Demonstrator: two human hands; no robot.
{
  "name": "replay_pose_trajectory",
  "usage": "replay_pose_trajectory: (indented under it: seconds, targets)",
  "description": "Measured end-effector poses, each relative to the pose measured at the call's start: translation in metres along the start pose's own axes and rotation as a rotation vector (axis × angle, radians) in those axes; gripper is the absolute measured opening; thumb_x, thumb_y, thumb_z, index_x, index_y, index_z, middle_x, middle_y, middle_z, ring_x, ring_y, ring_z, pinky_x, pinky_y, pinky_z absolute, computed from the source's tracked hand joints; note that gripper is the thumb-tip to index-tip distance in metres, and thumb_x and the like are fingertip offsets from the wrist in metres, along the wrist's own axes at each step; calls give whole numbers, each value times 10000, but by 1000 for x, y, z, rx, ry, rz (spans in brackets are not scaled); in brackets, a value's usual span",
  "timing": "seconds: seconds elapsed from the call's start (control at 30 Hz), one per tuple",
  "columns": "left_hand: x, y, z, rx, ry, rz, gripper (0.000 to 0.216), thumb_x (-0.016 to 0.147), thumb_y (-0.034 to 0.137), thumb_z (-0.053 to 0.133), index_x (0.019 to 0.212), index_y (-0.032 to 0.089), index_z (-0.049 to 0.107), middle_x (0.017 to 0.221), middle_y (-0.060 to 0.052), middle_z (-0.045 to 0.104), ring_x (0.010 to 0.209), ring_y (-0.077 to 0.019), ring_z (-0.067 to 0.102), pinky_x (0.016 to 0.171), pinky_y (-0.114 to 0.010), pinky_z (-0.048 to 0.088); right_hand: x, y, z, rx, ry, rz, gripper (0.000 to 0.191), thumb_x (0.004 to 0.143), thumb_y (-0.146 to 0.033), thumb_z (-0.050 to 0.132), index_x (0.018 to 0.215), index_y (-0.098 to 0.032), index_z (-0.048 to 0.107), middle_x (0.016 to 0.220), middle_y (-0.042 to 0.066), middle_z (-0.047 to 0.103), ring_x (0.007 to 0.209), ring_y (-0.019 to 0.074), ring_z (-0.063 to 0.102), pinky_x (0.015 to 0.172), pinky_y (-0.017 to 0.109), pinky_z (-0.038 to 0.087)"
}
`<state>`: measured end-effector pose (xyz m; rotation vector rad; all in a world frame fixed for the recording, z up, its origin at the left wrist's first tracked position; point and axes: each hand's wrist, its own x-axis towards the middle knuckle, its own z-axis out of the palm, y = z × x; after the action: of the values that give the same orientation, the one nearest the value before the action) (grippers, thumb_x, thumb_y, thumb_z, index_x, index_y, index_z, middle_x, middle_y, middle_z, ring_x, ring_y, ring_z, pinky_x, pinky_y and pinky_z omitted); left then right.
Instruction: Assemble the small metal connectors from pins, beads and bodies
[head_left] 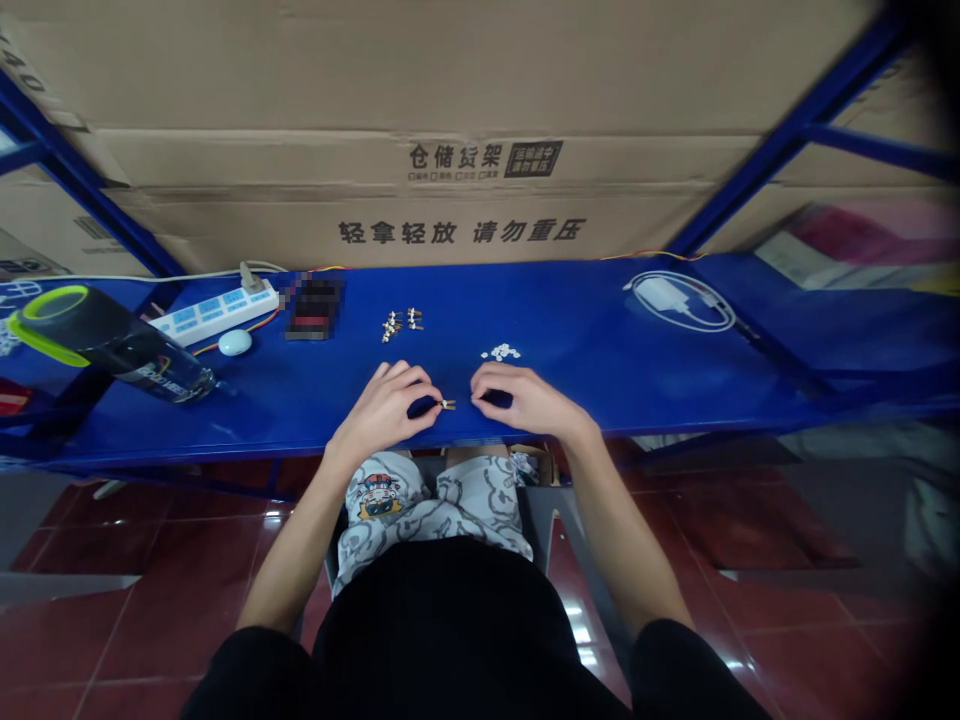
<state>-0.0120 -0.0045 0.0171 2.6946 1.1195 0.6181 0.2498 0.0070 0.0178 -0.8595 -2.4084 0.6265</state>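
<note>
Near the front edge of the blue shelf surface, my left hand (386, 408) pinches a small brass-coloured two-pronged piece (448, 405) with a white part on it, its prongs pointing right. My right hand (529, 400) is a short gap away, thumb and forefinger pressed together; whatever is between those fingertips is too small to make out. Just beyond the right hand lies a little heap of small white pieces (502, 352). Farther back, past my left hand, several similar brass-and-white pieces (391, 326) lie in a loose cluster.
A dark bottle (142, 350) with a yellow-green loop leans at the left. Behind it are a white power strip (214, 312), a pale rounded object (235, 343) and a blurred dark item (313, 308). A coiled white cable with charger (667, 295) lies right. Cardboard (450, 90) backs the shelf.
</note>
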Motion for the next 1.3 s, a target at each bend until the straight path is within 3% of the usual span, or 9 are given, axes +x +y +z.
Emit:
replay_pose_trajectory:
  seconds: [0.13, 0.27, 0.43, 0.6, 0.87, 1.07, 1.3]
  targets:
    - [1, 0, 2, 13, 34, -29, 151, 983, 328, 615, 955, 255, 744, 1026, -12, 679, 934, -202, 550, 824, -366, 360, -6, 8, -8, -148, 70, 83, 198, 980, -188, 484, 990, -216, 681, 1023, 79, 696, 969, 234, 644, 889, 394, 509]
    - [0, -2, 3, 26, 44, -32, 134, 973, 332, 640, 951, 264, 753, 1020, -4, 683, 925, -200, 554, 819, -368, 362, 0, 0, 0, -280, 154, 76, 287, 1004, -158, 417, 1066, -225, 689, 1156, 90, 682, 1095, 254, 628, 1020, 461, 452]
    - [0, -5, 4, 29, 45, -7, 140, 976, 334, 639, 975, 254, 754, 1034, -11, 693, 938, -206, 558, 808, -369, 366, 13, -20, 22, -219, 56, 14, 196, 1022, -302, 518, 1058, -222, 694, 1062, 62, 704, 1003, 224, 634, 911, 389, 486]
    - [1, -5, 4, 36, 44, 0, 153, 980, 335, 629, 967, 238, 746, 1026, -17, 700, 927, -208, 560, 803, -372, 371, 19, -20, 33, -174, 85, 47, 181, 1017, -296, 535, 987, -208, 691, 982, 58, 697, 944, 210, 621, 854, 353, 487]
    - [1, -4, 6, 27, 44, -9, 169, 983, 345, 608, 949, 249, 743, 1028, -16, 713, 923, -211, 558, 822, -384, 379, 8, -10, 16, -257, 87, 118, 155, 968, -204, 536, 913, -209, 681, 977, 63, 665, 897, 204, 618, 809, 332, 491]
    - [-2, 2, -4, 29, 30, -1, 167, 975, 328, 613, 911, 245, 743, 1029, -19, 700, 928, -205, 561, 844, -385, 387, -3, 9, -1, -393, 224, 198, 201, 975, -203, 505, 950, -207, 704, 1006, 97, 690, 988, 258, 643, 940, 426, 513]
    - [-37, 2, -30, 102, -26, 18, 174, 983, 329, 601, 913, 245, 736, 1041, -33, 698, 959, -219, 573, 831, -388, 388, -3, 10, -3, -359, 330, 206, 247, 1004, -254, 472, 1041, -233, 715, 1054, 91, 704, 1021, 270, 664, 1027, 509, 493]
